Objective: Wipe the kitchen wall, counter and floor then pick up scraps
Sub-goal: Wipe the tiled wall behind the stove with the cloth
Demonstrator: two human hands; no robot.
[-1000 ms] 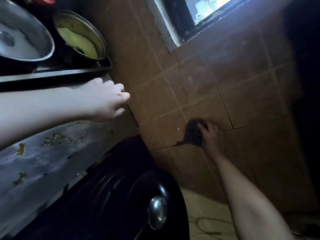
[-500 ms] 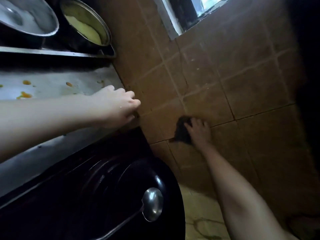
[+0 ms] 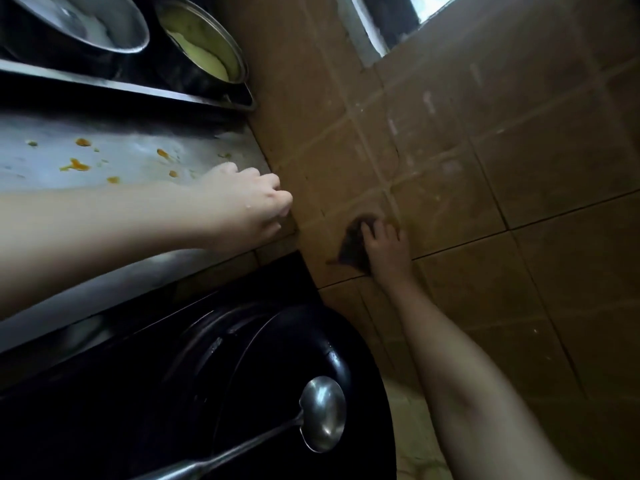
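Note:
My right hand (image 3: 386,249) presses a dark cloth (image 3: 353,245) flat against the brown tiled wall (image 3: 519,168), low down beside the counter's end. My left hand (image 3: 249,202) rests with curled fingers on the corner of the grey metal counter (image 3: 131,154), where it meets the wall; it holds nothing that I can see. Several orange and green food scraps (image 3: 74,165) lie scattered on the counter behind my left forearm.
Two metal pots (image 3: 204,39) stand on a dark stove (image 3: 138,88) at the top left. Below the counter a large black tub (image 3: 277,358) holds a steel ladle (image 3: 322,415). A window frame (image 3: 367,32) is set in the wall above. Pale floor (image 3: 415,445) shows beneath.
The view has tilted, so more of the counter and its scraps show. My right hand has slid the cloth a little along the wall tile. My left hand stays at the counter corner.

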